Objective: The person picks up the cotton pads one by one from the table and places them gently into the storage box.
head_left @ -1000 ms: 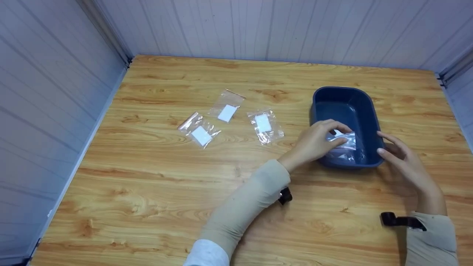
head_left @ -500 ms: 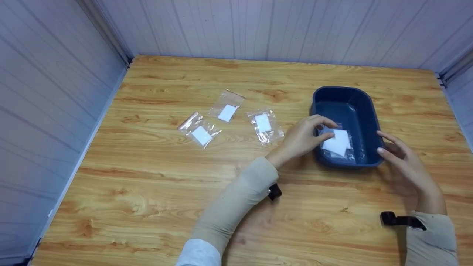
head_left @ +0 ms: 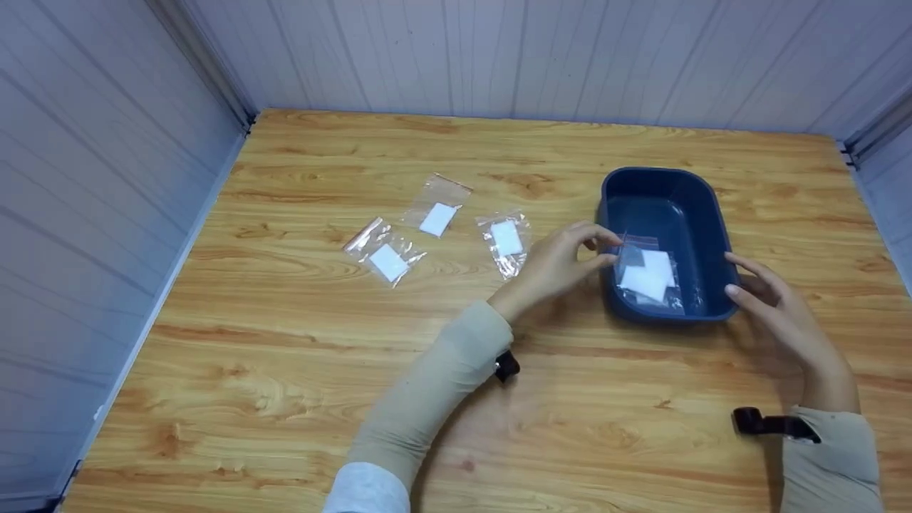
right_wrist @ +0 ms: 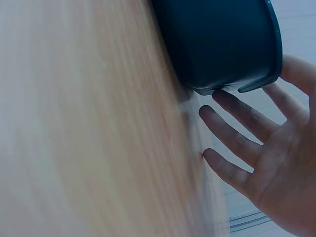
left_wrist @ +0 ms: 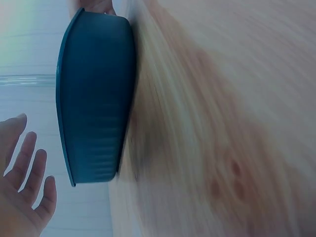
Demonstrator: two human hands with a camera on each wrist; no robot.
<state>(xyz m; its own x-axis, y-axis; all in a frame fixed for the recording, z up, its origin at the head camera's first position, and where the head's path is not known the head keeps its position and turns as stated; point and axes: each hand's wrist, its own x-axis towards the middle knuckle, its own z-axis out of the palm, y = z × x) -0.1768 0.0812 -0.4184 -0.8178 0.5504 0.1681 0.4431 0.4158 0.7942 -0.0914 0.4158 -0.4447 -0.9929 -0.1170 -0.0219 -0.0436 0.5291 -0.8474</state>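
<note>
A dark blue plastic bin (head_left: 702,221) stands at the right of the table. Inside lie several clear zip bags with white rectangles (head_left: 647,276); the edge of one rises by the left fingertips. My left hand (head_left: 552,263) is just over the bin's left rim, thumb and forefinger apart. In the left wrist view that hand (left_wrist: 24,187) shows spread fingers beside the bin (left_wrist: 94,98), gripping nothing. My right hand (head_left: 784,320) touches the bin's right side with thumb and forefinger. Its fingers extend loosely in the right wrist view, where the hand (right_wrist: 271,153) is against the bin's wall (right_wrist: 222,44).
Three more clear zip bags lie on the wooden table (head_left: 320,413) left of the bin: a left bag (head_left: 388,261), a back bag (head_left: 437,218) and a right bag (head_left: 506,238). Pale panel walls (head_left: 484,57) stand behind the table and at both sides.
My left hand has let go of a zip bag inside the bin and drawn back left to the rim. The white rectangles in the bin now show. The right hand stays put.
</note>
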